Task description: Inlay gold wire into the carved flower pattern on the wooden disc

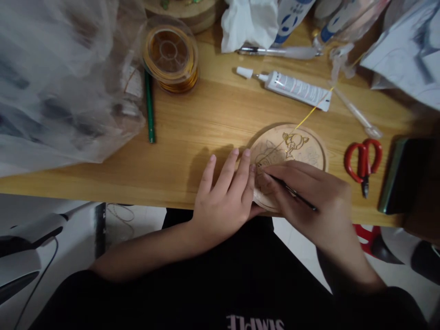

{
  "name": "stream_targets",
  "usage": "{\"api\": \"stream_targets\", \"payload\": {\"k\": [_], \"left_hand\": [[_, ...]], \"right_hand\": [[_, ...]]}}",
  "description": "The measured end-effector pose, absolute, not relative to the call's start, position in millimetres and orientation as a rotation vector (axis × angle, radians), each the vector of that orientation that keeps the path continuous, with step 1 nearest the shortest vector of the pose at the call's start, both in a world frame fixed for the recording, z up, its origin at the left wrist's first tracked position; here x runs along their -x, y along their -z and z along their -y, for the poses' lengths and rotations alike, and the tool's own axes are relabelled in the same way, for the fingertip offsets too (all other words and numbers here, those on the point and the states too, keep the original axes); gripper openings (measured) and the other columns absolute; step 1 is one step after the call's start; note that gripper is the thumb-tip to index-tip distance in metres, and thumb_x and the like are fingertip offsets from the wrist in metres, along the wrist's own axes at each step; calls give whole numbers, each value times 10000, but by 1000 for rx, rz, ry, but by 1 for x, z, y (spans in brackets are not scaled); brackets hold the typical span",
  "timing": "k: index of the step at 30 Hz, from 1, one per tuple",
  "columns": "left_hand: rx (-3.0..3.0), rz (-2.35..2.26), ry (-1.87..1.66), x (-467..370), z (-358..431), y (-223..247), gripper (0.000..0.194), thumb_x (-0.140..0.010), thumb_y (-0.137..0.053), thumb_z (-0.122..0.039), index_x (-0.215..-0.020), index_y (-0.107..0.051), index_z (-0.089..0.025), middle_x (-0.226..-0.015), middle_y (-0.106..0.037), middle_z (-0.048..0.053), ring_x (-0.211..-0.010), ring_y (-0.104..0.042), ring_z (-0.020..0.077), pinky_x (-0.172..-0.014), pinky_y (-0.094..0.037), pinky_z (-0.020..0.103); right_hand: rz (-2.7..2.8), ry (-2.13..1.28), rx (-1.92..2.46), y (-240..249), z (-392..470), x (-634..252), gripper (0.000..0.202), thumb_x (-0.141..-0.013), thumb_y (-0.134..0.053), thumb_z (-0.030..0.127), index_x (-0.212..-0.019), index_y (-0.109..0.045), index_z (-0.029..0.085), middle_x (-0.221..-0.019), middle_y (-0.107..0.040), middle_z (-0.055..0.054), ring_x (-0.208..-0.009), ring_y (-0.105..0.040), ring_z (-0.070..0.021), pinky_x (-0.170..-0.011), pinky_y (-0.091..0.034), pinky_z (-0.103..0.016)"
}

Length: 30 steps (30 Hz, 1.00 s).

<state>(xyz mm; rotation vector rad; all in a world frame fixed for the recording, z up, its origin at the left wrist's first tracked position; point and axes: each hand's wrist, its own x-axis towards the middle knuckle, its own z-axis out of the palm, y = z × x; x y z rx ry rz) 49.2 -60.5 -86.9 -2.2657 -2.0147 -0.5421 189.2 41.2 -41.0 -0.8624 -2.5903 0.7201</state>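
A round wooden disc (314,160) with a raised rim lies at the table's front edge. On its face are pencil-like line drawings and a small figure outlined in gold wire (296,142). My left hand (223,197) rests palm down with its fingers spread, its index fingertip and thumb side at the disc's left edge. Pinched in my right hand (309,192) is a slim black tool (299,196), perhaps tweezers, its tip low over the disc. My right fingers hide part of the drawing. A yellow strand (313,110) runs from the disc up to the right.
A spool of gold wire (172,59) and a green stick (150,107) lie to the left, beside a plastic bag (68,82). Behind the disc are a glue tube (298,88), a pen (278,52) and tissue (249,25). Red-handled cutters (363,162) and a phone (405,176) lie right.
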Motion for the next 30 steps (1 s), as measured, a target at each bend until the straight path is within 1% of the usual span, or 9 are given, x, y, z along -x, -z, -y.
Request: {"api": "stream_targets", "payload": {"k": [7, 14, 16, 18, 21, 23, 25, 27, 30], "left_hand": [[2270, 2009, 572, -49, 61, 87, 570, -969, -478, -553, -1222, -632, -66, -1369, -602, 206, -1288, -566, 358, -1153, -315, 527], [2298, 1994, 571, -47, 61, 87, 619, -961, -482, -579, -1231, -622, -40, -1363, -596, 236, -1289, -559, 375, -1129, -338, 547], [2299, 1986, 568, -47, 61, 87, 644, -962, -465, -599, -1238, -616, -38, -1370, -591, 235, -1291, -557, 375, -1123, -346, 548], [2294, 1980, 554, -47, 61, 87, 663, -963, -450, -614, -1242, -611, -35, -1372, -590, 232, -1286, -561, 371, -1118, -355, 541], [2278, 1969, 561, -47, 62, 88, 692, -953, -442, -641, -1246, -607, -36, -1374, -590, 231, -1272, -569, 367, -1110, -361, 537], [2271, 1978, 578, -46, 62, 90, 706, -927, -474, -666, -1244, -607, -50, -1376, -586, 237, -1276, -564, 370, -1107, -363, 541], [2266, 1988, 591, -46, 62, 92, 713, -894, -524, -681, -1243, -605, -64, -1368, -590, 244, -1275, -564, 371, -1099, -375, 539], [2265, 1974, 608, -45, 62, 93, 713, -876, -558, -680, -1236, -605, -67, -1344, -606, 249, -1264, -574, 369, -1087, -391, 534], [2294, 1936, 606, -44, 61, 91, 709, -867, -583, -668, -1234, -606, -62, -1325, -618, 252, -1263, -573, 370, -1081, -402, 539]], "right_hand": [[2765, -647, 491, 40, -67, -195, 167, -939, -572, 234, -1038, -706, 221, -904, -754, -41, -814, -721, -189, -672, -590, -300], [2951, -812, 357, 34, -89, -190, 373, -1010, -391, 396, -981, -726, 235, -878, -754, -47, -790, -704, -190, -667, -565, -328], [2961, -894, 359, 33, -93, -187, 415, -1012, -378, 438, -960, -738, 237, -860, -751, -42, -776, -702, -185, -657, -556, -324], [2892, -958, 350, 34, -98, -188, 354, -999, -437, 423, -975, -745, 250, -887, -759, -26, -792, -713, -178, -672, -564, -318], [2676, -983, 417, 39, -102, -199, 176, -929, -606, 327, -1032, -744, 294, -969, -773, 12, -845, -737, -169, -705, -592, -305], [2489, -949, 619, 46, -103, -211, 171, -862, -702, 286, -1022, -752, 322, -978, -777, 26, -855, -743, -164, -723, -604, -296], [2222, -914, 912, 58, -102, -225, 156, -820, -747, 283, -971, -770, 318, -938, -780, 13, -833, -743, -158, -738, -605, -286], [1882, -890, 1137, 74, -100, -237, 127, -798, -765, 299, -914, -779, 249, -879, -776, -21, -806, -745, -165, -733, -600, -288], [1659, -906, 1194, 96, -93, -244, 150, -762, -792, 343, -873, -771, 245, -796, -765, -20, -693, -733, -174, -685, -610, -320]]}}
